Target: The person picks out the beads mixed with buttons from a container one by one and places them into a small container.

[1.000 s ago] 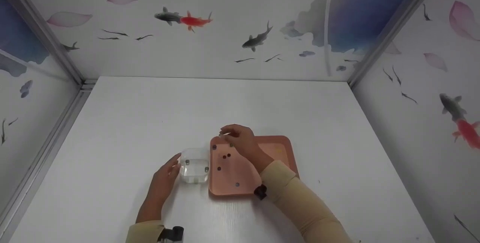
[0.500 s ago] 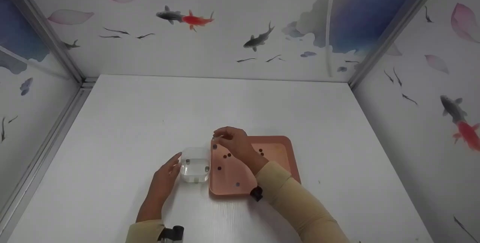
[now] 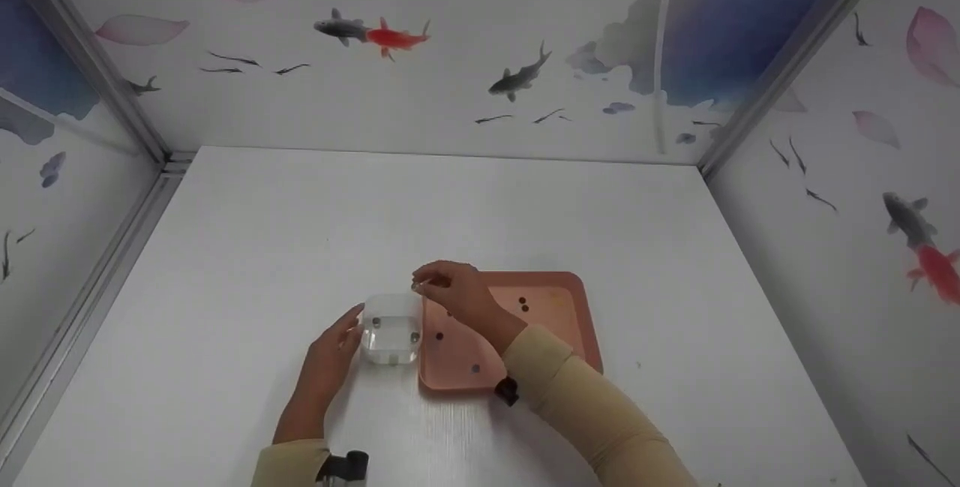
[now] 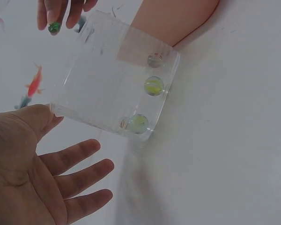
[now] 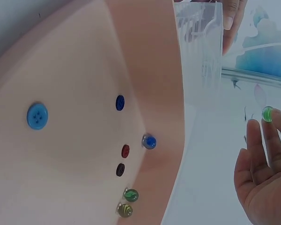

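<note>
Thumb and finger of the right hand [image 3: 456,296] pinch a green marble [image 5: 267,114], held at the fingertips near the far right corner of a clear plastic container [image 4: 100,77], while the rest of that hand reaches across the tray's far left corner. The left hand [image 3: 333,348] stands at the container's left side, its thumb touching the rim and its other fingers spread, nearly straight and free of the wall. Inside the container lie a yellow-streaked marble [image 4: 154,86] and a paler yellow-green marble [image 4: 138,123]. Just right of the container sits a pink tray [image 3: 450,359]. Along its inner left side, the right wrist view shows a dark blue button [image 5: 120,103], a blue marble [image 5: 149,141], a red button [image 5: 125,151], a black button [image 5: 120,169] and two green-swirled marbles [image 5: 131,195]; a light blue button [image 5: 37,116] lies apart from these. Two small dark pieces [image 3: 523,305] lie further right in the tray, too small to identify. Container and tray rest on a white desk [image 3: 262,247]; beige sleeves [image 3: 600,419] cover the forearms, and a red fish [image 3: 397,39] is printed on the wall behind.
</note>
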Available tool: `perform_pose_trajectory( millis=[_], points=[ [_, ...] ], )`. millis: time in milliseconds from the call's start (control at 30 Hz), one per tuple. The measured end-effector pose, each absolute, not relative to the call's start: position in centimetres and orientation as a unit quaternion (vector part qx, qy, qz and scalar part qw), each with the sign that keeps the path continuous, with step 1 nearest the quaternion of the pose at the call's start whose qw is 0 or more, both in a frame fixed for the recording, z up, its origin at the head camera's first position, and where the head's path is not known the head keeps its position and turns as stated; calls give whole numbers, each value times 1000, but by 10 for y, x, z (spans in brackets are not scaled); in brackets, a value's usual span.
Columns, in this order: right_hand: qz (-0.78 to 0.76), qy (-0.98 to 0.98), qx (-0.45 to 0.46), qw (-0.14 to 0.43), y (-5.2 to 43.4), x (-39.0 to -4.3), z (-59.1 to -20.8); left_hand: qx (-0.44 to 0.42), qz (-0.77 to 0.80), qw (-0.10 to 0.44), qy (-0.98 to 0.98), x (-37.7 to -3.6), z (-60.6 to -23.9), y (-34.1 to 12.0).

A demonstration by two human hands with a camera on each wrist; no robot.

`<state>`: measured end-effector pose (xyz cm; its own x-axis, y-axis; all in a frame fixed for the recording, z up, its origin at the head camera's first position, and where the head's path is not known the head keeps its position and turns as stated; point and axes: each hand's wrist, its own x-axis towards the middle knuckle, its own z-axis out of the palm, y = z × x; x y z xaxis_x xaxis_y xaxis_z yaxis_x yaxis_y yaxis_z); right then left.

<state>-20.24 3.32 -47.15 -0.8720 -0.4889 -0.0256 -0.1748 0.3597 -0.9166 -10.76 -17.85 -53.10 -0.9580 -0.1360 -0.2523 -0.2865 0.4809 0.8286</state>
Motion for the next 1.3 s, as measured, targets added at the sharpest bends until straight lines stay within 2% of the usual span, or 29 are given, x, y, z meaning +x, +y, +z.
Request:
perform_pose_trajectory(
  millis=[333,533,767,933,1300],
  points=[
    [-480,838,-210,151,24,-199,-472,-124,488,75,861,-109,-529,-176],
    [-438,859,-229,133,17,-197,-471,-124,489,77,860,-109,-528,-177],
    [-433,849,-271,138,13,-195,-471,-121,489,77,861,-109,-529,-178],
    [-405,853,-307,120,10,-195,-475,-120,476,75,868,-109,-528,-178],
    [-373,855,-343,114,5,-194,-479,-117,451,73,882,-108,-525,-179]
  ],
)
